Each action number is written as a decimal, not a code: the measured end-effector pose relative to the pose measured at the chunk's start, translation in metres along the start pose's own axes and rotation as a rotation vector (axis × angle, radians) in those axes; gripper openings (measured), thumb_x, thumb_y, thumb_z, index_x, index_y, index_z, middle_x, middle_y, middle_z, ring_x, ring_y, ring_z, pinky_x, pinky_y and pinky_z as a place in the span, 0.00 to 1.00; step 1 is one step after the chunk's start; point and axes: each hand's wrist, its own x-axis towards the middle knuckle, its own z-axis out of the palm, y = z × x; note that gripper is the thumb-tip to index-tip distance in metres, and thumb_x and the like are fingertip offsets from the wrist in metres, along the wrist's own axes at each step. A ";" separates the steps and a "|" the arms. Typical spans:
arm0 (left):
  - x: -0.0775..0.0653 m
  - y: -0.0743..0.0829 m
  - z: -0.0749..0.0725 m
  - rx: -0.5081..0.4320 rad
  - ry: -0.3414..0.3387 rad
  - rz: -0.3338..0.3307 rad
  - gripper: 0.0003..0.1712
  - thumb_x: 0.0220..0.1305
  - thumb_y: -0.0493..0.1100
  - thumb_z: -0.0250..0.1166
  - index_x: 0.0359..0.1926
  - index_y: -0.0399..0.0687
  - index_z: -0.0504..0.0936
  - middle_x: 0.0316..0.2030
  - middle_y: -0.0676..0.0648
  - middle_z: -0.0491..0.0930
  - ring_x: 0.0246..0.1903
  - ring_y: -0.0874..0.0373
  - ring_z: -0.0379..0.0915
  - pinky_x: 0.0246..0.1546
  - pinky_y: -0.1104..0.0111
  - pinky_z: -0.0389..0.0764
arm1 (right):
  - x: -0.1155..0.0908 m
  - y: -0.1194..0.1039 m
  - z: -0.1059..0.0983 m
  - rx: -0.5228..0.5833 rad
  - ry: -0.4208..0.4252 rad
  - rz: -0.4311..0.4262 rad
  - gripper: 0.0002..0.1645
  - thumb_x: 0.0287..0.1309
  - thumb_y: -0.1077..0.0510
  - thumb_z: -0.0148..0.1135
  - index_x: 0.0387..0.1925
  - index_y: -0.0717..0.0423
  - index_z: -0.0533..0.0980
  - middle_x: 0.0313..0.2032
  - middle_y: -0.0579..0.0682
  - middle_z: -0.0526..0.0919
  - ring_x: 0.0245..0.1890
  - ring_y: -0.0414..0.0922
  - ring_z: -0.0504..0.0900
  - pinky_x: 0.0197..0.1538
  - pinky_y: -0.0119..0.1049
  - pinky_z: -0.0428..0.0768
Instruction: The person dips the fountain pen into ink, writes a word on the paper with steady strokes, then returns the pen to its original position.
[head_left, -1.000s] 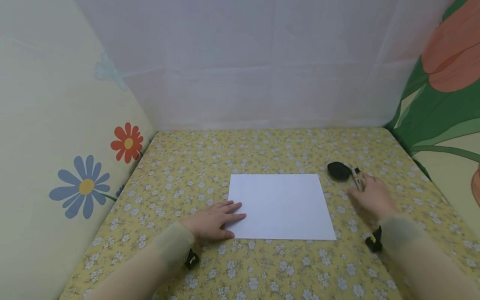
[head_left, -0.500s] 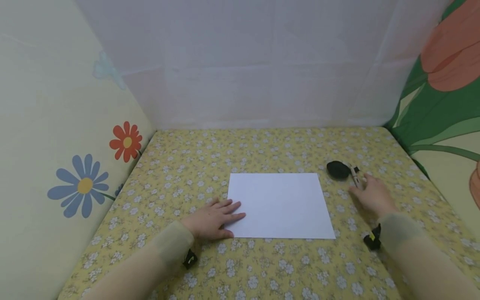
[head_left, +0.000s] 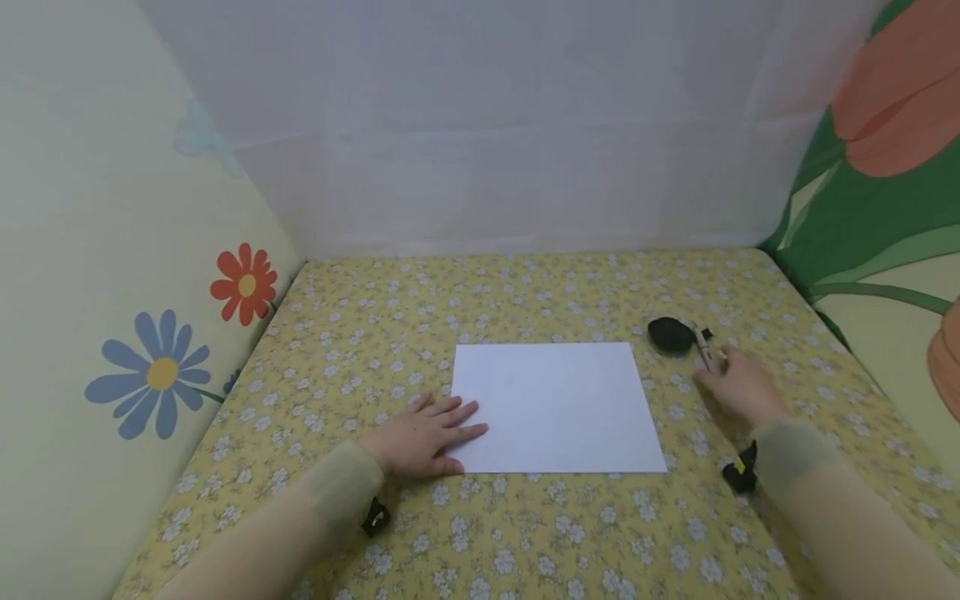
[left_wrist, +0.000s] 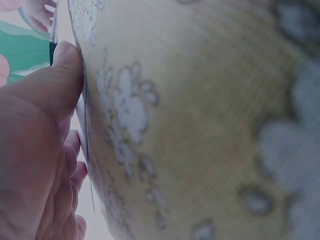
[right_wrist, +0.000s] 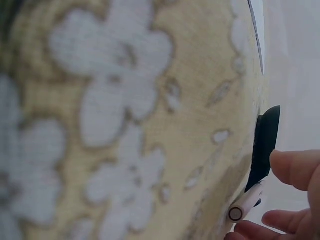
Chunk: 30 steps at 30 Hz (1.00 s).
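A blank sheet of white paper [head_left: 558, 408] lies on the table in the head view. My left hand [head_left: 420, 437] rests flat over its left edge, fingers spread; in the left wrist view the left thumb [left_wrist: 65, 62] lies along the sheet's edge. To the right of the paper, my right hand [head_left: 742, 387] hovers at a slim whitish pen [head_left: 705, 350]. Thumb and fingers stand apart around the pen in the right wrist view, where its round end [right_wrist: 235, 214] faces the camera. Just left of the pen sits a black oval object [head_left: 671, 335].
A yellow floral cloth [head_left: 525, 533] covers the table. Pale walls enclose the back [head_left: 487, 167] and the left [head_left: 75, 233], the left one with printed flowers; a green leaf-and-tulip print [head_left: 892, 183] borders the right. Black wrist cameras [head_left: 741, 471] hang below both cuffs.
The head view has shifted slightly. Both hands keep nearly the same places, the left on the paper and the right at the pen.
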 end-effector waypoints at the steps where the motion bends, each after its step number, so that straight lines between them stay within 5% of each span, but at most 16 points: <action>1: 0.000 0.000 0.000 -0.005 -0.001 -0.001 0.38 0.69 0.66 0.46 0.75 0.67 0.49 0.76 0.52 0.39 0.74 0.50 0.34 0.70 0.45 0.36 | 0.000 -0.001 0.000 -0.002 -0.002 0.001 0.52 0.68 0.40 0.50 0.69 0.78 0.43 0.54 0.80 0.66 0.48 0.70 0.72 0.48 0.65 0.73; 11: -0.002 -0.001 0.001 -0.014 0.011 0.009 0.38 0.69 0.67 0.47 0.75 0.66 0.50 0.76 0.51 0.40 0.74 0.49 0.35 0.70 0.43 0.37 | 0.002 -0.004 0.000 0.021 -0.016 0.039 0.47 0.68 0.45 0.51 0.69 0.76 0.46 0.64 0.79 0.55 0.59 0.73 0.63 0.58 0.67 0.65; 21: 0.000 0.000 0.000 -0.018 0.016 0.015 0.38 0.69 0.67 0.45 0.75 0.67 0.49 0.76 0.52 0.39 0.74 0.50 0.34 0.69 0.43 0.36 | 0.007 0.005 0.003 -0.034 0.019 0.049 0.39 0.68 0.50 0.51 0.64 0.79 0.58 0.57 0.78 0.67 0.50 0.69 0.73 0.51 0.62 0.74; 30: -0.001 -0.001 0.001 -0.039 0.015 0.015 0.38 0.69 0.67 0.46 0.75 0.67 0.49 0.76 0.52 0.39 0.74 0.50 0.33 0.69 0.43 0.36 | 0.011 -0.001 0.001 -0.091 0.027 0.071 0.34 0.68 0.53 0.52 0.62 0.78 0.61 0.56 0.77 0.67 0.52 0.70 0.71 0.50 0.62 0.74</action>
